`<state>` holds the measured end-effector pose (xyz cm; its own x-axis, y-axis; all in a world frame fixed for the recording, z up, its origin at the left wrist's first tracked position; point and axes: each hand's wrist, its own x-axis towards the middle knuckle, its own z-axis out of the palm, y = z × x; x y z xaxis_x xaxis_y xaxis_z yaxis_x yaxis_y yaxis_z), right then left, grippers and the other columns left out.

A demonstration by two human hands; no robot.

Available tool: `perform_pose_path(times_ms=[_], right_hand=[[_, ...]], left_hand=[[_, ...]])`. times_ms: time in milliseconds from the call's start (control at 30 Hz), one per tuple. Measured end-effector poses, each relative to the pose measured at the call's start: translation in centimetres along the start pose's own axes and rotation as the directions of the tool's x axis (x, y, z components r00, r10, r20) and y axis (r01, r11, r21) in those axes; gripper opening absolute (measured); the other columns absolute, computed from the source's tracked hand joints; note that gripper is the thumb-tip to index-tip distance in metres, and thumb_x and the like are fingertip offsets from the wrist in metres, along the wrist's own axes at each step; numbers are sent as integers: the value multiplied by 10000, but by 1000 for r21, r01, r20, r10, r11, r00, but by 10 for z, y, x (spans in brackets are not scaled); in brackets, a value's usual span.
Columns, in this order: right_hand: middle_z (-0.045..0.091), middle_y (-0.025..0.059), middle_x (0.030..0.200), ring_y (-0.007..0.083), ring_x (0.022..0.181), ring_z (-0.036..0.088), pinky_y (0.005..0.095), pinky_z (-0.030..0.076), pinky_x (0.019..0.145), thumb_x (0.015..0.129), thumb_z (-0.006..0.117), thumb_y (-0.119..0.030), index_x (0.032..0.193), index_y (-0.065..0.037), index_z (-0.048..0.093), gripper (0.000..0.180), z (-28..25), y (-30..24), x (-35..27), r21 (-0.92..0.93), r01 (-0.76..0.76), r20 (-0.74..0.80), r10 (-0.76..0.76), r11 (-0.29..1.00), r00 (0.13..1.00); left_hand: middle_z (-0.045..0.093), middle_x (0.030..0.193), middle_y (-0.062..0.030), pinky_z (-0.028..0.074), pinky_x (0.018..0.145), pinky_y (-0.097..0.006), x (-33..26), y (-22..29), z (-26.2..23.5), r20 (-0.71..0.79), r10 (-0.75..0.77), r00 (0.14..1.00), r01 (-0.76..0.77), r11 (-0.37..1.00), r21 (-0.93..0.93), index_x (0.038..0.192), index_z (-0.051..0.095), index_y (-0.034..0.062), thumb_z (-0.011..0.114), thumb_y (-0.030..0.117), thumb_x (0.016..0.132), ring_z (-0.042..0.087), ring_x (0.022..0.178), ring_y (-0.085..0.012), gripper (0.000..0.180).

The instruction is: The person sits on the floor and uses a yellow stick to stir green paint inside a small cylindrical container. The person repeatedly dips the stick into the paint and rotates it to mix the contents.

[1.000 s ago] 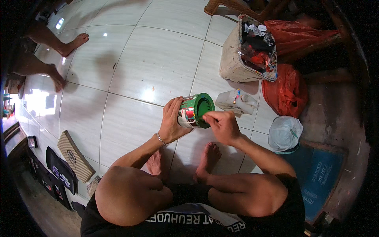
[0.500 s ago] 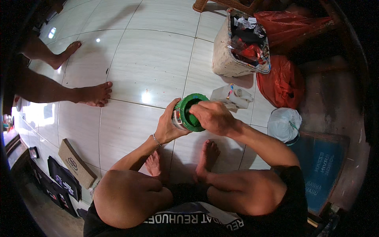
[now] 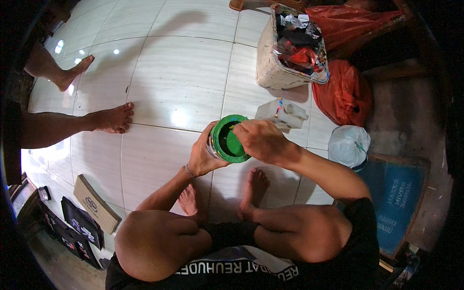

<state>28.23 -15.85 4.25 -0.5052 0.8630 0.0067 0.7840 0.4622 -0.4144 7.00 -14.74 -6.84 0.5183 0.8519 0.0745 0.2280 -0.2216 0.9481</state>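
My left hand (image 3: 201, 153) wraps round the side of a tub of green paint (image 3: 223, 153), its fingers closed on it. The tub's wide rim is coated green, and thick green stuff shows inside against a dark part. Over the tub's right side, my right hand (image 3: 258, 140) is closed with its knuckles up. Its fingertips are at the mouth; whatever they hold is hidden, apart from a small yellowish bit by the fingers. Just beyond my right hand, a translucent plastic jerrycan (image 3: 282, 114) with coloured smears lies on the tiles.
A paint-stained bin (image 3: 276, 63) full of scraps stands far right, beside red plastic bags (image 3: 342, 92) and a tied white bag (image 3: 349, 146). A blue-meshed frame (image 3: 394, 203) lies at right. Another person's feet (image 3: 115, 118) are at left, near a ridged beige board (image 3: 96, 204) and black printed pieces (image 3: 79, 220).
My right hand has shifted slightly at the tub's mouth, and more of the dark interior shows. My left hand keeps its hold. The whole view has moved a little.
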Motion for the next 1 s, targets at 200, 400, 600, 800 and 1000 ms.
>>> perform_pose_path(times_ms=[200, 400, 600, 800, 1000], right_hand=[[665, 177, 807, 377, 745, 690, 487, 555, 642, 830, 592, -136, 885, -11, 610, 138, -3, -11, -3, 141, 12, 182, -38, 990, 983], [653, 180, 721, 391, 663, 674, 502, 551, 624, 822, 583, -119, 815, -8, 596, 112, 3, -2, -1, 28, -24, -39, 25, 999, 999], [631, 184, 685, 387, 627, 661, 491, 540, 574, 827, 598, -82, 783, -15, 576, 83, -1, 2, -5, 226, -58, -115, 86, 972, 990], [607, 194, 664, 391, 610, 645, 495, 516, 547, 862, 611, -70, 755, -13, 556, 133, 6, -2, -8, 267, -60, -148, 102, 962, 984], [605, 199, 654, 398, 596, 633, 491, 506, 552, 916, 606, -96, 794, -4, 574, 156, 9, 3, -14, 241, -130, -194, 179, 962, 964]], left_hand=[[588, 1348, -164, 498, 1033, -384, 3, 7, -1, 18, -50, 999, 50, 998, 36, 1468, 367, 42, 954, 274, 572, 605, 1230, -295, 1096], [585, 1352, -168, 503, 1031, -388, 0, 1, 0, -25, -13, 1000, 14, 999, 44, 1466, 367, 35, 950, 262, 567, 602, 1237, -300, 1095], [580, 1365, -178, 507, 1029, -383, 3, -2, 0, -55, -18, 998, 18, 1000, -7, 1468, 360, 28, 949, 249, 566, 604, 1238, -289, 1099], [565, 1385, -177, 505, 1034, -382, 2, 3, -5, -69, 3, 998, -1, 999, 36, 1473, 348, 26, 949, 222, 563, 607, 1233, -294, 1108], [472, 1467, -195, 471, 1073, -397, 4, -5, 0, -96, 109, 989, -104, 993, 59, 1475, 346, 29, 948, 193, 549, 538, 1303, -340, 1117]])
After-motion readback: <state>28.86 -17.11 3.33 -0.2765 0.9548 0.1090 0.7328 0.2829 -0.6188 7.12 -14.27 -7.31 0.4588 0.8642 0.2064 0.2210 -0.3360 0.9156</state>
